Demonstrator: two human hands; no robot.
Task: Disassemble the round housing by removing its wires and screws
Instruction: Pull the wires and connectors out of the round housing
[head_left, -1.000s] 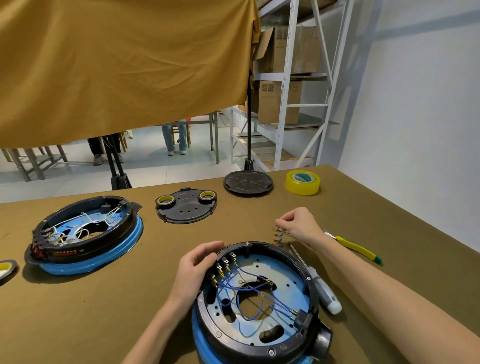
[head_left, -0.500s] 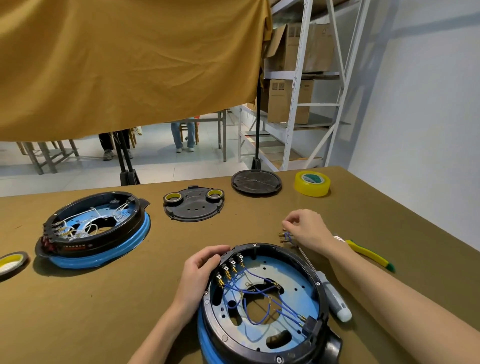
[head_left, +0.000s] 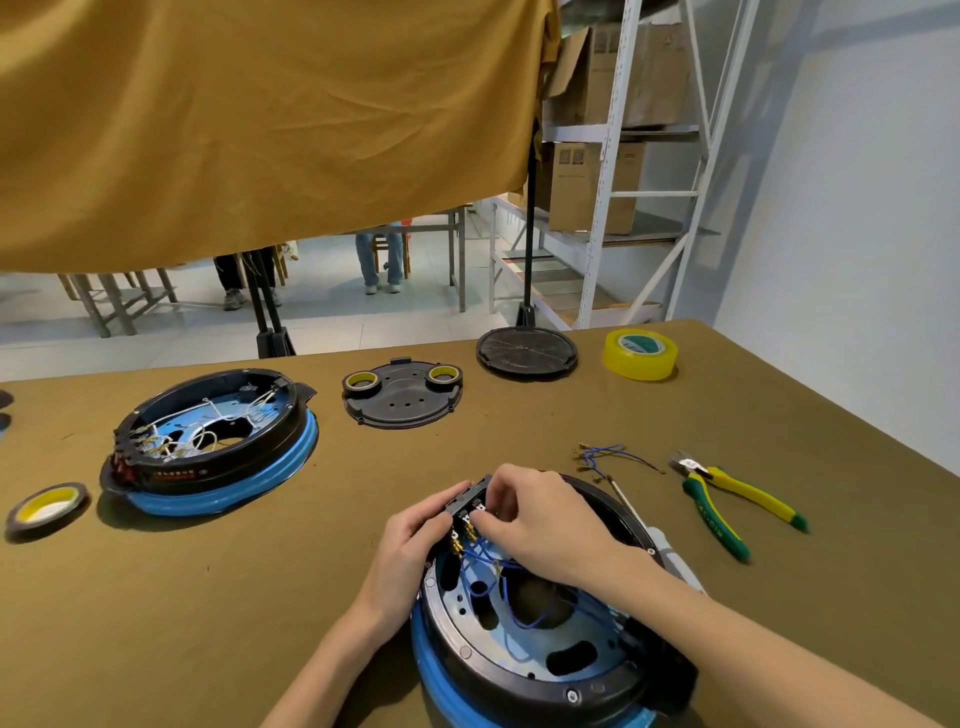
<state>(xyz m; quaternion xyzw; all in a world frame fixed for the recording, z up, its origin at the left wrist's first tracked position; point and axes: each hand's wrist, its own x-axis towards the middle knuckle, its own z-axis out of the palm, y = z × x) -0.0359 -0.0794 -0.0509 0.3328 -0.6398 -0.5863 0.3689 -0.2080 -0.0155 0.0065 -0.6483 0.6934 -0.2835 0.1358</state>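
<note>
Blue-rimmed round housing (head_left: 524, 670) sits at near edge of counter (head_left: 208, 597), open side up, black ring w/ blue metal plate inside. Roughly circular, so no real long axis; terminal block faces away from the person, toward far-left of the ring, and a black boxy projection sticks out at near-right.

Progress, as judged: partway thru wire removal. A small bundle of blue wires w/ brass terminals (head_left: 613, 460) lies loose on the counter just beyond the housing, apart from it, so some are already out. Several blue wires (head_left: 519, 613) are in place, looping across the plate to the brass tabs. Screws: at least one visible in the rim near front (head_left: 572, 696); none seen lying loose. Screw stage looks not yet begun.

Left hand (head_left: 410, 551) grips the outer rim by the terminal block, fingers curled round it, steadying. Right hand (head_left: 535, 519) has fingers curled down at the terminals, grip narrow, apparently pinching a connector; exact contact hidden by fingers.

Tools nearby: green/yellow pliers (head_left: 737, 506) to the right; screwdriver (head_left: 665, 551) partly hidden behind right forearm. Second housing w/ white wires (head_left: 213, 441) well apart at left.
</note>
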